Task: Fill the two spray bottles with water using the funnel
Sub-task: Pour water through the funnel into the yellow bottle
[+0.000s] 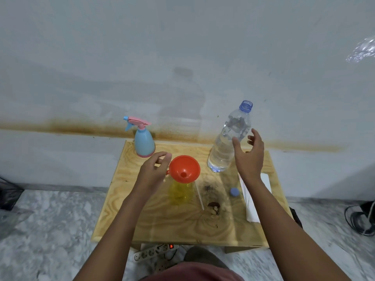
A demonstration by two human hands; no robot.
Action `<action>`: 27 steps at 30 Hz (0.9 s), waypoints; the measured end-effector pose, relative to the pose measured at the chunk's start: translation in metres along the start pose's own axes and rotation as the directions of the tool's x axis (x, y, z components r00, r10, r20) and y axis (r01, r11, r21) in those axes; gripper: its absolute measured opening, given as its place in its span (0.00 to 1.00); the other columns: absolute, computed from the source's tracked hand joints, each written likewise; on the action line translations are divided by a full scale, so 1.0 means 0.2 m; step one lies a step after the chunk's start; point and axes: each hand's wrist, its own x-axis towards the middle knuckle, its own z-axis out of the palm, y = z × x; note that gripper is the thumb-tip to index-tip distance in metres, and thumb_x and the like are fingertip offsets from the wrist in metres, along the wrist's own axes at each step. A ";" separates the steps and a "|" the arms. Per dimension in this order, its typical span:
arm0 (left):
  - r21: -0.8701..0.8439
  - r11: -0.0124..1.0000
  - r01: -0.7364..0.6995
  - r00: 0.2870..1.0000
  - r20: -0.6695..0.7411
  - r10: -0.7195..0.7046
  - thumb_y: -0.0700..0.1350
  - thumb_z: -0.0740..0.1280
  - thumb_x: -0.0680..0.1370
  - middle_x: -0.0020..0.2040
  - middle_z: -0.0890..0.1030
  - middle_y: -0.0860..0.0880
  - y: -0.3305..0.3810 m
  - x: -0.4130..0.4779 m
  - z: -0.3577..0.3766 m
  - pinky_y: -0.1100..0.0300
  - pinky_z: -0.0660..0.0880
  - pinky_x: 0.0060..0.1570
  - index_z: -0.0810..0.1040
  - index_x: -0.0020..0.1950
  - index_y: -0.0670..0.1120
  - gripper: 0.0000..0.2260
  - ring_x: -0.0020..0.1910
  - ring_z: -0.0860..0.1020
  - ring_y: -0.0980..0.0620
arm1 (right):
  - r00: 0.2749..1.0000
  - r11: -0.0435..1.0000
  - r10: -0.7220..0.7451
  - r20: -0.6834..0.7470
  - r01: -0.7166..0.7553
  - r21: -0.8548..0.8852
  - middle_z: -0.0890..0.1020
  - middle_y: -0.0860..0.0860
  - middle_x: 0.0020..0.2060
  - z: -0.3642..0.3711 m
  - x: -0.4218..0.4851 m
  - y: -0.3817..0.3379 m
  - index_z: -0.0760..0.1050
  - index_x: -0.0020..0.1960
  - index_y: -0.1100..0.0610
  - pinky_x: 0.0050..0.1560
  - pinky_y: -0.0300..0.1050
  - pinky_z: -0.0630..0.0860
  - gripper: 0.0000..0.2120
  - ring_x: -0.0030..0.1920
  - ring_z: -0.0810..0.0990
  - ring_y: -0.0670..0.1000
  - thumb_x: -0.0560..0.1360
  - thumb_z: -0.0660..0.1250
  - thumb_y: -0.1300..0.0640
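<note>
A small plywood table [182, 226] stands against a pale wall with a rusty stain line, on a grey marbled floor. At the table's far left corner a blue spray bottle [144, 144] stands upright with its pink trigger head screwed on; nothing on it can be read. Nearer the middle, the left hand [154, 171] hovers just beside the orange funnel [184, 168], fingers loosely curled and holding nothing. The funnel sits with its spout in the neck of a yellow spray bottle [180, 190], whose head is off and not in view. That bottle looks light, thin-walled and easy to tip with the funnel on top, so steadying it low on the body or at the funnel rim seems wise. To the right, the clear water bottle [229, 142] stands uncapped and mostly full, with no label legible. It is probably heavy and its soft plastic may buckle, so a firm hold around the middle would suit best. The right hand [248, 157] is spread wide just beside it, not gripping. Its blue cap [234, 192] lies on the table near a sheet of white paper [253, 199].
</note>
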 end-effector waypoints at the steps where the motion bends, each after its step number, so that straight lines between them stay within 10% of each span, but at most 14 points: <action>1: 0.012 1.000 0.006 1.000 0.010 -0.006 0.58 0.65 0.79 0.47 0.79 0.50 0.01 0.00 0.01 0.48 0.79 0.52 0.78 0.63 0.51 0.17 0.48 0.80 0.50 | 0.998 1.000 0.011 0.054 -0.013 0.027 0.72 0.45 0.66 0.00 0.04 0.01 0.61 0.75 0.46 0.63 0.48 0.73 0.37 0.65 0.72 0.45 0.72 0.71 0.38; 6: 0.128 0.992 0.009 1.000 0.010 -0.010 0.56 0.67 0.78 0.45 0.78 0.50 0.05 -0.01 0.07 0.60 0.74 0.42 0.77 0.65 0.54 0.16 0.45 0.78 0.53 | 0.970 0.979 -0.044 0.237 -0.005 0.205 0.64 0.46 0.75 0.05 0.18 -0.01 0.54 0.78 0.46 0.70 0.45 0.67 0.45 0.72 0.65 0.43 0.70 0.76 0.45; 18: 0.180 0.984 -0.014 0.999 -0.043 0.022 0.55 0.66 0.79 0.38 0.73 0.50 0.05 -0.04 0.06 0.60 0.74 0.43 0.78 0.65 0.57 0.14 0.38 0.75 0.54 | 0.985 0.939 -0.100 0.142 0.046 0.342 0.70 0.44 0.66 0.14 0.21 0.03 0.62 0.75 0.51 0.62 0.33 0.71 0.39 0.66 0.72 0.43 0.70 0.78 0.53; 27: 0.122 0.991 -0.050 0.999 -0.003 0.051 0.53 0.66 0.80 0.33 0.73 0.52 0.01 -0.08 0.05 0.46 0.79 0.47 0.78 0.62 0.62 0.11 0.34 0.74 0.50 | 0.982 0.940 -0.105 0.157 0.046 0.338 0.70 0.42 0.65 0.11 0.18 0.01 0.60 0.75 0.50 0.56 0.22 0.69 0.38 0.60 0.73 0.36 0.72 0.76 0.50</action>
